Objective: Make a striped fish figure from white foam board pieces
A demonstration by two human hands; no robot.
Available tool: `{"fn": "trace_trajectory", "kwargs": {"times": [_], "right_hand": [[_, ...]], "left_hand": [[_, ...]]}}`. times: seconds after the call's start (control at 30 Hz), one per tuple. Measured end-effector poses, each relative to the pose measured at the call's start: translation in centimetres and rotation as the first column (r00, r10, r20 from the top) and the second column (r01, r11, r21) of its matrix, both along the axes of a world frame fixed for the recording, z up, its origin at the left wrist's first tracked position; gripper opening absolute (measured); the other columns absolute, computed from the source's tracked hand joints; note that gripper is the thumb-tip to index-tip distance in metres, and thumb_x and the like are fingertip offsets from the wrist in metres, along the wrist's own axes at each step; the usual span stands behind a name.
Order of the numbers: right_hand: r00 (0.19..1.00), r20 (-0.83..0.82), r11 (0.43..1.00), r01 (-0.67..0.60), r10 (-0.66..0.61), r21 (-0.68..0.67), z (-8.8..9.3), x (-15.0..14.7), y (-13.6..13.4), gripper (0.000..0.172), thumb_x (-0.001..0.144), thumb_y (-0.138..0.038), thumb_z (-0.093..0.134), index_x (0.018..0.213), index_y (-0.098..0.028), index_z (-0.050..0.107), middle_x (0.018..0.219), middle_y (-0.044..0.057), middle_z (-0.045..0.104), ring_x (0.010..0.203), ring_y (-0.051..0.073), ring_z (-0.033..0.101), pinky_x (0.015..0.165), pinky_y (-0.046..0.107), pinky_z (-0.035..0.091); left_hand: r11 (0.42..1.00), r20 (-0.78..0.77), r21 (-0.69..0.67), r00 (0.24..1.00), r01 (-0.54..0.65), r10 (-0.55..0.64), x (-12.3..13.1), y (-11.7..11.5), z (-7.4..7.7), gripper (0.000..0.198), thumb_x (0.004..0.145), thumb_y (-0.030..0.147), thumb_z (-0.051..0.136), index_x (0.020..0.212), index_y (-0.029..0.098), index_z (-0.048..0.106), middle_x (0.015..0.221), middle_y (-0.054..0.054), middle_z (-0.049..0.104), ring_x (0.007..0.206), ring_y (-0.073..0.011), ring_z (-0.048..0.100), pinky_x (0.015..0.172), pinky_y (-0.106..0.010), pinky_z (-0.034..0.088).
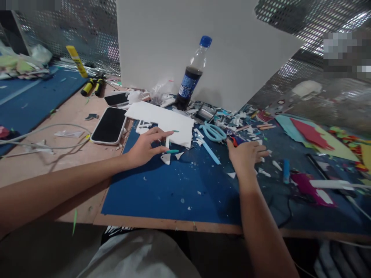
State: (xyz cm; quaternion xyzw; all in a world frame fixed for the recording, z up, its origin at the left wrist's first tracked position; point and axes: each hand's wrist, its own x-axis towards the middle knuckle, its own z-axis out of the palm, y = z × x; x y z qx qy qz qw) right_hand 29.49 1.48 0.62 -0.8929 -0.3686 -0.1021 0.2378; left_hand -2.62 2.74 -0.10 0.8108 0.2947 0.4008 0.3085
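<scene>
Your left hand (153,147) is unclenched, thumb and forefinger apart over a small white cut piece (166,158) on the blue surface (171,193); contact is unclear. The flat white rectangular sheet (175,121) lies just beyond, long axis running left to right. Farther right, light-blue looped-handled scissors (216,134) sit beside your nearer right hand (246,154), its fingers spread, gripping nothing visible.

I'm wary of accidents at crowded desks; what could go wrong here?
A bump might topple the cola bottle, which stands among loose scraps.
The right hand is beside the light-blue scissors; their blades don't show clearly, so a nick is possible.
The left hand could scatter the small white pieces.
</scene>
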Motion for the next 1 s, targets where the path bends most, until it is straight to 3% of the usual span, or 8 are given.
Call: {"fn": "trace_trajectory", "kwargs": {"times": [0.17,0.27,0.33,0.4,0.53,0.7,0.83,1.0], "right_hand": [[0.904,0.221,0.904,-0.401,0.365,0.149,2.3,-4.3,-1.5,0.05,0.083,-0.06,0.046,0.091,-0.011,0.054,0.107,0.026,0.053,0.109,0.038,0.043,0.088,0.06,0.034],[0.562,-0.013,0.559,-0.819,0.827,0.128,3.5,-7.9,-1.8,0.048,0.09,-0.059,0.034,0.065,-0.02,0.048,0.07,0.007,0.056,0.08,0.022,0.051,0.083,0.043,0.04],[0.244,-0.376,0.349,-0.906,0.894,0.24,3.6,-10.1,-1.6,0.051,0.091,-0.061,0.034,0.064,-0.02,0.049,0.063,0.002,0.056,0.065,0.016,0.051,0.07,0.033,0.043],[0.041,-0.578,0.303,-0.881,0.815,0.365,3.2,-11.8,-1.4,0.05,0.085,-0.066,0.043,0.067,-0.019,0.051,0.06,0.0,0.056,0.054,0.012,0.049,0.059,0.028,0.041],[-0.173,-0.705,0.357,-0.766,0.687,0.535,2.1,-13.4,-1.2,0.048,0.075,-0.066,0.058,0.068,-0.019,0.052,0.053,-0.003,0.054,0.046,0.009,0.045,0.047,0.025,0.036],[-0.204,-0.736,0.391,-0.74,0.646,0.547,1.8,-13.4,-1.6,0.045,0.072,-0.062,0.063,0.069,-0.018,0.055,0.052,-0.003,0.055,0.046,0.009,0.047,0.045,0.024,0.035],[-0.182,-0.713,0.337,-0.784,0.677,0.521,2.2,-12.7,-1.6,0.043,0.075,-0.061,0.061,0.069,-0.02,0.053,0.054,-0.003,0.056,0.047,0.01,0.05,0.047,0.024,0.038],[0.098,-0.531,0.363,-0.831,0.842,0.422,2.6,-10.4,-1.3,0.043,0.086,-0.059,0.049,0.068,-0.02,0.051,0.054,-0.004,0.053,0.048,0.01,0.048,0.051,0.025,0.037]], "left_hand": [[0.992,0.051,0.085,0.994,0.093,-0.098,0.0,0.1,-0.3,0.043,0.087,0.037,0.062,0.129,0.031,0.055,0.11,-0.008,0.053,0.103,-0.0216,0.052,0.092,-0.043,0.049],[0.985,0.073,0.093,0.986,0.145,-0.151,-0.1,0.0,-0.3,0.046,0.085,0.044,0.061,0.129,0.033,0.055,0.125,-0.01,0.048,0.118,-0.0256,0.047,0.101,-0.048,0.043],[0.981,0.086,0.064,0.978,0.183,-0.188,-0.1,-0.2,-0.2,0.048,0.084,0.047,0.06,0.13,0.036,0.054,0.135,-0.009,0.045,0.126,-0.027,0.043,0.104,-0.05,0.04],[0.974,0.106,0.027,0.968,0.224,-0.226,-0.1,-0.4,-0.1,0.048,0.083,0.048,0.06,0.13,0.039,0.052,0.141,-0.008,0.041,0.131,-0.0279,0.039,0.106,-0.052,0.038],[0.96,0.145,-0.003,0.95,0.279,-0.276,0.1,-0.7,-0.1,0.048,0.083,0.047,0.06,0.13,0.039,0.053,0.146,-0.007,0.039,0.135,-0.0288,0.036,0.108,-0.053,0.036],[0.947,0.107,0.034,0.941,0.32,-0.322,0.5,-0.8,0.1,0.043,0.089,0.046,0.052,0.131,0.039,0.051,0.15,-0.005,0.034,0.138,-0.0278,0.031,0.111,-0.05,0.031],[0.952,0.043,0.021,0.951,0.305,-0.305,0.4,-0.5,-0.1,0.063,0.089,0.053,0.048,0.146,0.041,0.025,0.153,-0.007,0.026,0.141,-0.0292,0.025,0.112,-0.049,0.03],[0.995,-0.208,0.052,0.975,0.085,-0.073,-0.4,-0.4,-1.1,0.104,0.077,0.057,0.066,0.151,0.028,-0.001,0.133,-0.018,0.042,0.119,-0.0337,0.044,0.097,-0.049,0.041]]}}
